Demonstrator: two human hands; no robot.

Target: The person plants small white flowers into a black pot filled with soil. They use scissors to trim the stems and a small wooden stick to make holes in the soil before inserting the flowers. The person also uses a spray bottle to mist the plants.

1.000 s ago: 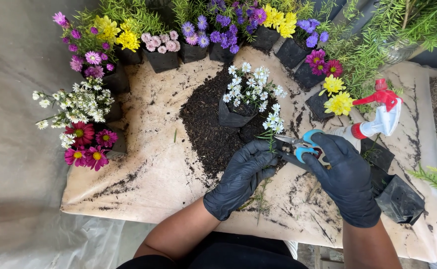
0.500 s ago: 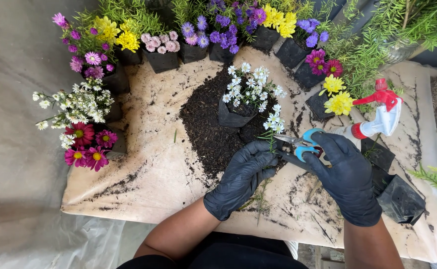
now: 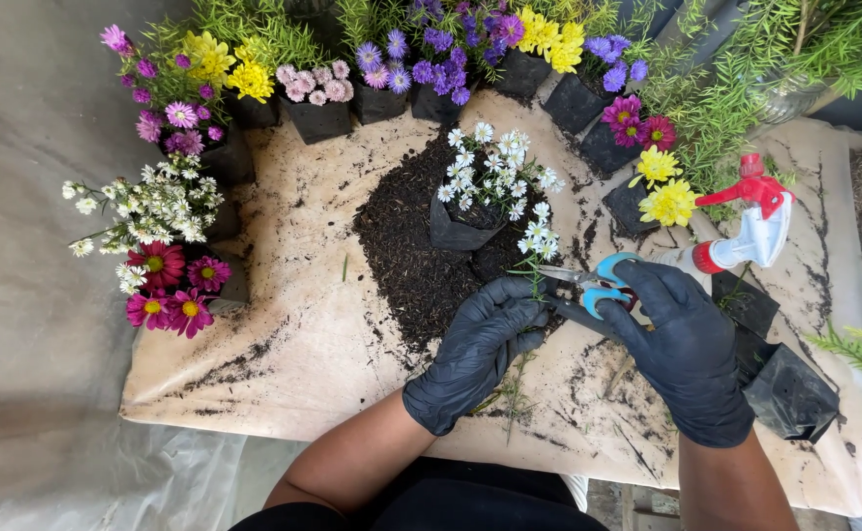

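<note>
Black rubber gloves are covering both hands. The left hand (image 3: 480, 339) is curling its fingers around a thin green stem with small white flowers (image 3: 539, 246), and this stem is rising toward 12 o'clock from the fist. The right hand (image 3: 682, 339) is gripping the blue-handled scissors (image 3: 593, 285); its fingers are passing through the round plastic loops, and the short metal blades are pointing toward 9 o'clock, reaching the stem just above the left hand. I cannot tell if the blades are touching it.

Both hands are working over a beige board (image 3: 303, 344) with a matte surface, smeared with dark marks. A heap of loose, crumbly black soil (image 3: 411, 246) is lying at 11 o'clock from the left hand. A soft black plastic pot of white flowers (image 3: 470, 211) is standing in this soil.

At 2 o'clock from the right hand a white spray bottle with a red trigger (image 3: 750, 221) is lying on its side. Empty black plastic pots (image 3: 790, 393), crumpled, are lying at 4 o'clock from that hand. More square black pots with purple, pink and yellow flowers (image 3: 431, 69) are standing in a curved row along the far edge of the board.
</note>
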